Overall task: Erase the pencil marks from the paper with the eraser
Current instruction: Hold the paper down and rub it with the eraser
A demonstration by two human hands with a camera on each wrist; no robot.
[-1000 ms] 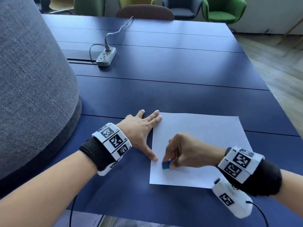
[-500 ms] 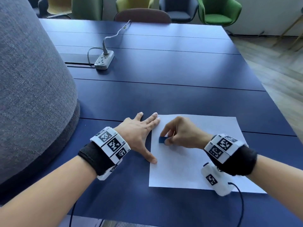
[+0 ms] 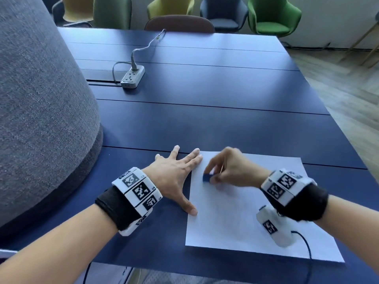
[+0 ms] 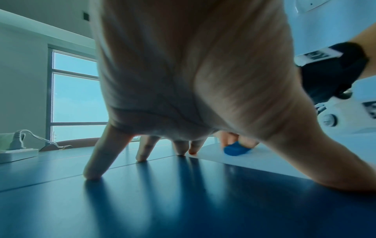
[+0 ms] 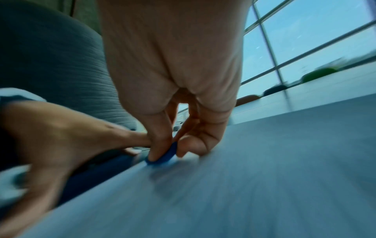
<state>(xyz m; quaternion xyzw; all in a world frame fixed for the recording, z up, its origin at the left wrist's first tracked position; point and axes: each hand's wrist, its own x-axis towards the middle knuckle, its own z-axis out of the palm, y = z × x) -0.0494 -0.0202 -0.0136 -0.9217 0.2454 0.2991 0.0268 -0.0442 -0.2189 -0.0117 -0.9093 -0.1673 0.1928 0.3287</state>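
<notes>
Right hand [image 3: 231, 171] pinching small blue eraser [image 3: 207, 178] on smooth white paper [image 3: 246, 222] — left hand [image 3: 174, 177] spread flat

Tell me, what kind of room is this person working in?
Most likely an office meeting room or lounge. A long dark blue table carries a white power strip, upholstered armchairs, including a green armchair, line its far end, and large windows show in the wrist views.
</notes>
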